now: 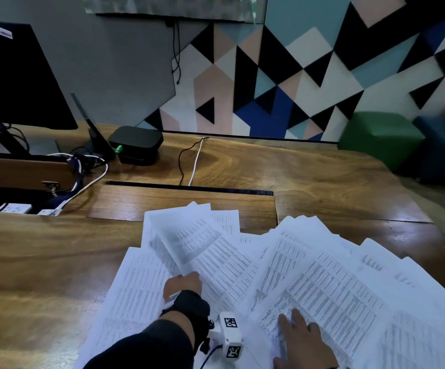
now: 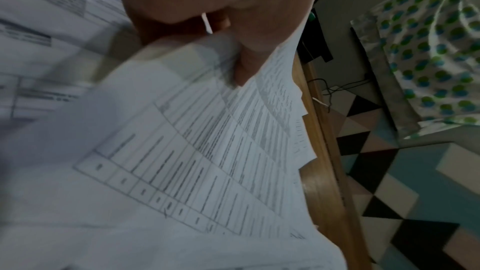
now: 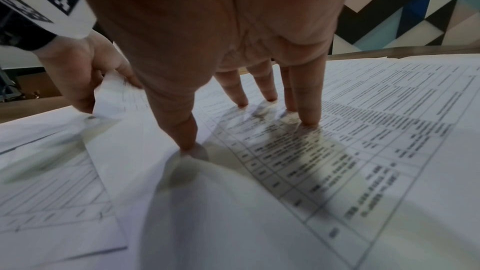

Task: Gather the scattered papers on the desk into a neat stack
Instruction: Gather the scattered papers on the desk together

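**Papers fanned across the table**

While the left hand [image 1: 182,284] pinched a lifted sheet [image 1: 189,243] between curled fingers, the right hand [image 1: 302,339] pressed straight fingers [image 3: 309,100] onto the papers [image 1: 322,283] spread over the wooden table [image 1: 43,251].

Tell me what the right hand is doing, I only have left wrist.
Observer: The right hand lies flat on a printed sheet, fingers straight, fingertips pressing it down.
Operator: Holding anything?
Observer: No, nothing sits between its fingers. Only the left hand grips a sheaf.
Operator: Stack formed?
Observer: No. In the head view loose papers fan out toward the right side of the desk.
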Motion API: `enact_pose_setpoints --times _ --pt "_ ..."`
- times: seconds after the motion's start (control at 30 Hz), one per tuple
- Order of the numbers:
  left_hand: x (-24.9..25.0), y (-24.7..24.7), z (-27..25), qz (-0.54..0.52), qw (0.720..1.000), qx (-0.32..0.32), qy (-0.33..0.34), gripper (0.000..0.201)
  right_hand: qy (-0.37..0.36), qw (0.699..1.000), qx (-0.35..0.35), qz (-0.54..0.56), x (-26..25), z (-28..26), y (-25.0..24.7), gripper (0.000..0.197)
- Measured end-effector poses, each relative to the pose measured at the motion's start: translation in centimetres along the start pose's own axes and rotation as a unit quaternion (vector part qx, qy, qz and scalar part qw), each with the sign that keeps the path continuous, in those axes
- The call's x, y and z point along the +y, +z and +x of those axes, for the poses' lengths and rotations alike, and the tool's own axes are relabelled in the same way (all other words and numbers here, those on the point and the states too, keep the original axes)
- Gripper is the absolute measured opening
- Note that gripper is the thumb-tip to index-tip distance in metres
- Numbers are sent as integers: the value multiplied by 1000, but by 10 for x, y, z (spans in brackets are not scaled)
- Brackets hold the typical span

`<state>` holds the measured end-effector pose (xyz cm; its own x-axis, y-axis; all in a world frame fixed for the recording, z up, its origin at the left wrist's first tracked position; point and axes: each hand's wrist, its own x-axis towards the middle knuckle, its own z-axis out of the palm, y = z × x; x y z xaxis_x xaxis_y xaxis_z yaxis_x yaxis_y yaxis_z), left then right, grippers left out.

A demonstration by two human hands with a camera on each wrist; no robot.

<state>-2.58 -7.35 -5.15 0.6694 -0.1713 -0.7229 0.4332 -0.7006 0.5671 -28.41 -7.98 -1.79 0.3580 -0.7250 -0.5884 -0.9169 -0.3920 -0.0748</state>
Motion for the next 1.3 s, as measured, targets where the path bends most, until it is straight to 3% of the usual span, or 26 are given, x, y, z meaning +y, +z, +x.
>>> enact_pose_setpoints --times 0.2,0.3,0.37,0.4,0.5,0.63,0.7,0.73,0.77,0.83,0.9,0.97,1.07,1.13,1.2,1.3 --pt "8 -13 -8 -221 964 -144 41 33 -28 999 33 10 8 1 6 93" --pt "34 -41 -33 -170 938 -234 189 40 -45 999 15 20 14 -4 -4 149" --pt "54 -66 -59 -105 903 -319 269 56 -46 998 20 27 15 -10 -8 158" --pt "63 -80 -71 -94 883 -365 279 67 -42 998 12 40 16 -10 -7 147" --pt "84 -104 -91 -148 835 -472 241 92 -42 997 36 50 19 -3 5 73" --pt "93 -100 -91 -233 803 -515 186 82 -34 991 46 119 33 5 24 47" --pt "87 -77 -85 -165 818 -524 168 57 -40 971 98 215 38 5 19 56" --pt "82 -63 -83 -102 835 -516 163 43 -52 967 79 235 43 7 21 57" --pt "74 -47 -80 -25 852 -497 165 34 -58 964 116 232 44 8 23 46" --pt "53 -14 -68 132 873 -430 188 32 -14 946 126 299 46 2 12 28" --pt "32 18 -55 262 868 -354 230 40 44 933 149 324 61 0 19 21" --pt "14 40 -51 377 843 -271 272 37 124 901 169 380 80 -8 19 19" --pt "-4 61 -51 420 837 -173 306 36 255 857 198 402 110 -14 21 42" --pt "-13 73 -50 432 835 -118 321 47 324 841 148 407 119 -18 22 71" --pt "-19 82 -52 458 823 -86 324 61 342 820 117 444 119 -20 22 90" --pt "-25 91 -60 474 817 -76 319 67 315 788 99 520 109 -14 19 84"
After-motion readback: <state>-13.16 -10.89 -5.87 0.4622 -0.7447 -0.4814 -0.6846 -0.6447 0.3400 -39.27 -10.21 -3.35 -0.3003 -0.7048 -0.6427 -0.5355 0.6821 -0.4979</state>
